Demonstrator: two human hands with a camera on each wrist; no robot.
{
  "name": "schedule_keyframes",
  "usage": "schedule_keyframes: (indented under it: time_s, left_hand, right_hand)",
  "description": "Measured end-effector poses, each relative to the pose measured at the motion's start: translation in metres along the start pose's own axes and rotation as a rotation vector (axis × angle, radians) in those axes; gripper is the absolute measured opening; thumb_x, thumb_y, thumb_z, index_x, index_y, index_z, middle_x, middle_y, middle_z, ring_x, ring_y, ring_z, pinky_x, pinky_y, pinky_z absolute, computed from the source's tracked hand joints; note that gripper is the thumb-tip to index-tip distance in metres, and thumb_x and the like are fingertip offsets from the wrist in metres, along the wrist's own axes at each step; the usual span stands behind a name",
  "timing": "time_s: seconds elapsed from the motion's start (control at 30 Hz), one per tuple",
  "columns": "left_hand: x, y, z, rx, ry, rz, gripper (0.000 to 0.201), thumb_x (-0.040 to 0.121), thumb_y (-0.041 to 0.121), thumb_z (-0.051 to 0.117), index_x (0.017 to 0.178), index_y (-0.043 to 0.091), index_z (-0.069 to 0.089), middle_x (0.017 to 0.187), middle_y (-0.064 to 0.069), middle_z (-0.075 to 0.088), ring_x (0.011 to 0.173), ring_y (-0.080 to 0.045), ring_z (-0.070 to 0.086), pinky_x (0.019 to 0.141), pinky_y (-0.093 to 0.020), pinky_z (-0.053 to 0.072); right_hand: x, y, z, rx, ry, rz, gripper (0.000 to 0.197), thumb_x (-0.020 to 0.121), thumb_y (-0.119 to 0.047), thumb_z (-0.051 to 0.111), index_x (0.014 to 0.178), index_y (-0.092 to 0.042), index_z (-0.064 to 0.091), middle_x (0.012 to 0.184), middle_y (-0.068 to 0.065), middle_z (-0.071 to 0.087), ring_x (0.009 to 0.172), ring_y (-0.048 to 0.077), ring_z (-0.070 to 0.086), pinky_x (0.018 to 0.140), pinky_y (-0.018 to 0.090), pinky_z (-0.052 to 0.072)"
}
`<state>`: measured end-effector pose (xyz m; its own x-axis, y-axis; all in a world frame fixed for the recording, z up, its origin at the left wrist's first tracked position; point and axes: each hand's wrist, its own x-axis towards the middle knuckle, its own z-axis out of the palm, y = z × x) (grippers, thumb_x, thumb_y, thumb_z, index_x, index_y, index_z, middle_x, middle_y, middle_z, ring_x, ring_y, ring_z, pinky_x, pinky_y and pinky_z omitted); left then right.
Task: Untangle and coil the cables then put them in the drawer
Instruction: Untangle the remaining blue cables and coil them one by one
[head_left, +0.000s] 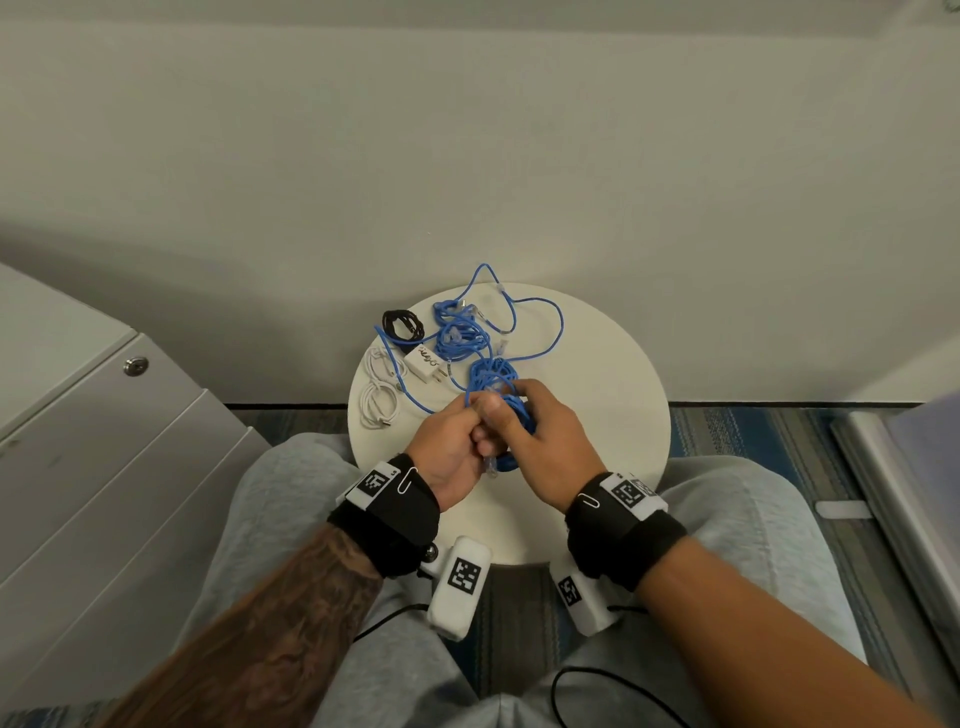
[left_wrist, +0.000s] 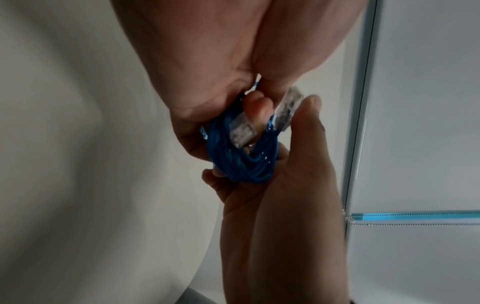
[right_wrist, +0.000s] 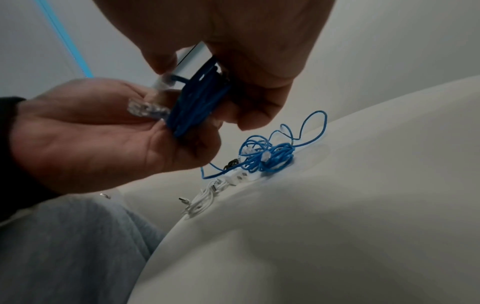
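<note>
We've got the coiled blue cable (head_left: 493, 400) bunched up over the near side of the round white table (head_left: 597, 374), both hands wrapped on it. Left hand (head_left: 449, 447) pinches the bundle by its clear plugs (left_wrist: 242, 131); right hand (head_left: 550, 441) curls around the loops. The loose blue tangle (head_left: 462, 332), white cable (head_left: 379, 395), white charger (head_left: 426, 360) and black cable (head_left: 400, 322) sit farther back. A grey cabinet (head_left: 78, 441) stands at left.

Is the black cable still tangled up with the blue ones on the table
No, the black cable lies in its own small coil on the round table, beside the loose blue cables rather than wound into them.
</note>
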<state>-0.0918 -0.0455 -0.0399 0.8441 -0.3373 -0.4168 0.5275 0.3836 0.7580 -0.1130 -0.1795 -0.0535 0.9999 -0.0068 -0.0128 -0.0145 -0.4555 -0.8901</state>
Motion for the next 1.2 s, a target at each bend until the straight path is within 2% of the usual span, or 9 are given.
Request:
schedule_keyframes:
  time_s: [0.17,0.3,0.43,0.57,0.67,0.8,0.97,1.1,1.2]
  left_hand:
    - [0.004,-0.009,0.001,0.166,-0.037,0.063,0.034,0.104,0.021,0.041,0.13,0.001,0.049,0.065,0.001,0.029,0.053,-0.008,0.028,0.052,-0.02,0.029]
    - [0.002,-0.017,0.001,0.3,-0.121,0.101,0.022,0.101,0.012,0.041,0.122,0.006,0.046,0.066,0.0,0.031,0.053,-0.01,0.033,0.054,-0.024,0.033]
    - [0.002,-0.016,-0.001,0.465,-0.127,0.145,0.015,0.101,0.013,0.049,0.114,0.008,0.048,0.063,0.008,0.045,0.054,-0.007,0.036,0.053,-0.023,0.035]
    - [0.002,-0.01,-0.004,0.544,-0.076,0.163,0.019,0.1,0.014,0.051,0.119,0.011,0.048,0.085,-0.004,0.056,0.054,-0.006,0.039,0.054,-0.022,0.038]
    - [0.002,-0.011,-0.007,0.627,-0.066,0.179,0.018,0.099,0.015,0.053,0.117,0.013,0.049,0.082,-0.008,0.054,0.052,-0.007,0.04,0.053,-0.023,0.038]
    - [0.0,-0.014,-0.007,0.743,-0.089,0.206,0.016,0.099,0.019,0.054,0.113,0.016,0.05,0.072,0.004,0.054,0.051,-0.004,0.044,0.055,-0.022,0.04]
    - [-0.004,-0.014,-0.008,0.827,-0.15,0.157,0.016,0.098,0.028,0.054,0.113,0.023,0.05,0.06,0.015,0.052,0.052,-0.005,0.043,0.056,-0.026,0.041]
    - [-0.009,-0.013,-0.002,0.637,-0.208,0.031,0.023,0.102,0.029,0.046,0.115,0.014,0.055,0.059,0.009,0.039,0.055,-0.009,0.037,0.06,-0.026,0.038]
    - [-0.008,-0.013,-0.001,0.573,-0.251,-0.017,0.024,0.104,0.028,0.041,0.111,0.013,0.058,0.06,0.006,0.031,0.054,-0.009,0.031,0.056,-0.021,0.033]
  right_hand:
    - [0.004,0.0,-0.005,-0.044,0.039,0.029,0.041,0.093,-0.069,0.043,0.099,-0.03,0.056,0.073,0.001,0.069,0.066,0.017,0.067,0.069,0.044,0.057]
    - [0.01,-0.003,-0.013,0.044,0.063,0.038,0.035,0.102,-0.045,0.049,0.087,-0.014,0.058,0.075,-0.002,0.069,0.064,0.011,0.059,0.066,0.033,0.05]
    - [0.012,-0.006,-0.02,0.146,0.003,0.089,0.038,0.101,-0.04,0.053,0.088,-0.006,0.063,0.07,-0.009,0.068,0.06,0.004,0.055,0.063,0.023,0.045]
    - [0.014,-0.007,-0.031,0.271,-0.072,0.076,0.024,0.096,-0.031,0.064,0.092,-0.008,0.066,0.089,0.014,0.073,0.076,0.017,0.065,0.076,0.031,0.054]
    - [0.014,-0.009,-0.042,0.313,-0.166,0.09,0.008,0.094,-0.015,0.067,0.092,-0.008,0.067,0.086,0.008,0.074,0.08,0.019,0.068,0.079,0.026,0.055]
    - [0.012,-0.009,-0.043,0.399,-0.17,0.161,0.007,0.094,-0.005,0.063,0.091,-0.005,0.069,0.086,0.009,0.073,0.083,0.015,0.067,0.083,0.024,0.053]
    - [0.021,-0.007,-0.061,0.609,0.028,0.213,0.02,0.096,-0.008,0.058,0.081,-0.014,0.069,0.085,0.0,0.071,0.08,0.013,0.062,0.089,0.033,0.041]
    - [0.025,-0.005,-0.074,0.547,0.222,0.121,0.021,0.099,-0.013,0.058,0.081,-0.017,0.068,0.086,-0.001,0.069,0.08,0.011,0.057,0.083,0.029,0.043]
    - [0.026,-0.008,-0.073,0.517,0.299,0.073,0.015,0.098,-0.011,0.058,0.086,-0.011,0.066,0.088,0.0,0.069,0.08,0.005,0.061,0.078,0.017,0.047]
